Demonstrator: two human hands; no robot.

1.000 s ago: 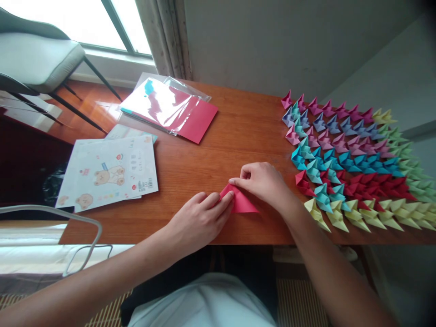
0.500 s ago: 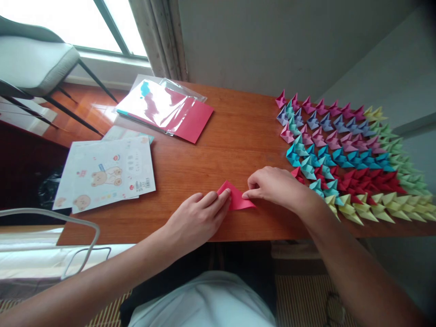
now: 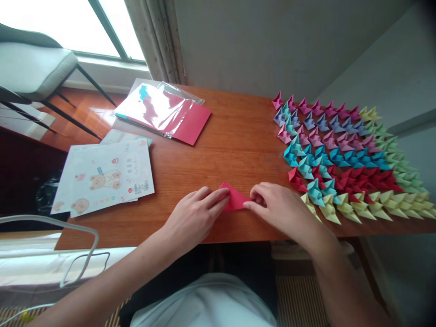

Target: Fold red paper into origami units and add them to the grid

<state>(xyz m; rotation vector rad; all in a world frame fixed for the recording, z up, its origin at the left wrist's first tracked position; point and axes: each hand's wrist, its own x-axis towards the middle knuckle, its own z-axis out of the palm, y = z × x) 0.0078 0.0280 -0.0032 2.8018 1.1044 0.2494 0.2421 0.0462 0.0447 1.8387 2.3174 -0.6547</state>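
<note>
A small piece of folded pinkish-red origami paper [image 3: 235,199] lies on the wooden table near its front edge, pointed toward the right. My left hand [image 3: 195,215] presses the paper's left part down, its fingers bent close together and covering that side. At the right corner, my right hand [image 3: 279,206] has the paper between thumb and curled fingers. Right of that hand stand rows of folded paper figures in magenta, purple, pink, blue, red [image 3: 298,179], green and pale yellow [image 3: 329,210], with several light turquoise ones [image 3: 315,191] among them.
At the back left, a clear plastic packet of red paper [image 3: 194,125] lies on the table [image 3: 238,154]. White sheets printed with bears [image 3: 111,175] are at the left edge. A pale cable [image 3: 91,245] hangs at the lower left, and a chair [image 3: 41,68] stands beyond.
My right hand has shifted and turned, its thumb now at the paper's right corner and its fingers more curled. The left hand keeps its place on the paper. The view has tilted slightly.
</note>
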